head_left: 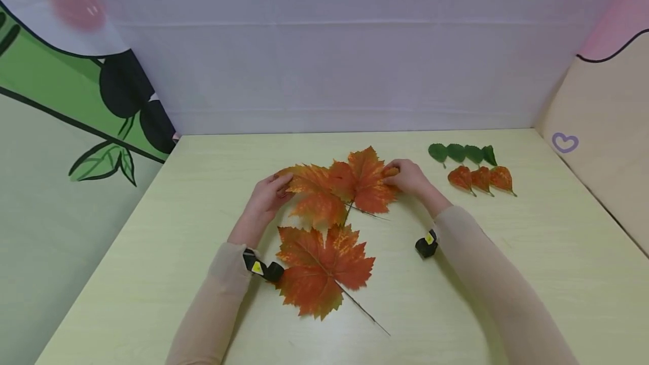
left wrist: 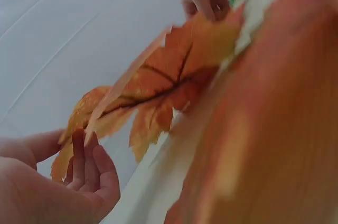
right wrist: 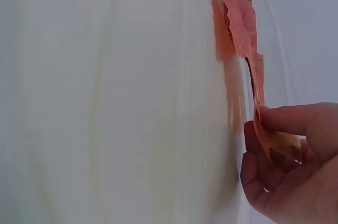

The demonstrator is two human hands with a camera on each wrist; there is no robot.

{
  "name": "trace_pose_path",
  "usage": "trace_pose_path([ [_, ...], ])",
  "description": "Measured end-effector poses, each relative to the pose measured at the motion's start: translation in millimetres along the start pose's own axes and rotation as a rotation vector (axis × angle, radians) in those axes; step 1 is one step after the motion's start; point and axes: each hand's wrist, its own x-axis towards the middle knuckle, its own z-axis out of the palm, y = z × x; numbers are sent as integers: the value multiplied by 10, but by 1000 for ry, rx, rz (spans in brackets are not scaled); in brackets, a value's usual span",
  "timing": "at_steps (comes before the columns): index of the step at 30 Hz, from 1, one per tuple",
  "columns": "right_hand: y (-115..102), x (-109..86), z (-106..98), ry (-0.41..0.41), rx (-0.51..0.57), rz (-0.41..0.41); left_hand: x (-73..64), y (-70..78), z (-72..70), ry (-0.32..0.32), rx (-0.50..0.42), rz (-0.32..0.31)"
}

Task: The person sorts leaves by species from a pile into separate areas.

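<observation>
Two large orange maple leaves with thin dark stems overlap near the table's middle. My left hand (head_left: 271, 193) pinches the outer edge of the left maple leaf (head_left: 316, 193) between thumb and fingers, as the left wrist view shows. At the far side of the pair, my right hand (head_left: 407, 176) pinches the edge of the right maple leaf (head_left: 369, 182), its thumb (right wrist: 285, 118) on top and fingers curled beneath. A third maple leaf (head_left: 324, 269), redder with green-tinged tips, lies flat on the table nearer to me, its stem toward the lower right.
At the back right lie a row of small green leaves (head_left: 456, 152) and, below it, a row of three small orange leaves (head_left: 480, 178). Black wrist cameras (head_left: 427, 245) sit on both sleeves. A pale cloth wall (head_left: 329, 72) rises behind the table (head_left: 167, 252).
</observation>
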Motion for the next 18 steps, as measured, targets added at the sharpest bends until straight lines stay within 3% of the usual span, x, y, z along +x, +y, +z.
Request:
trace_pose_path([
  [3, -10, -32, -8, -12, 41, 21, -17, 15, 18, -32, -144, -15],
  [6, -13, -65, -19, -14, 89, 34, -21, 4, 58, -78, -139, -20],
  [8, -15, -80, -16, -13, 115, 38, -13, -25, 83, -88, -68, -7],
  [12, -9, -108, -4, -12, 160, 52, 2, -89, 126, -86, 172, 47],
  [15, 4, -137, -6, -15, 202, 60, -1, -107, 145, -38, 314, 85],
  [18, 15, -175, -14, -13, 255, 67, 0, -99, 148, 13, 351, 106],
])
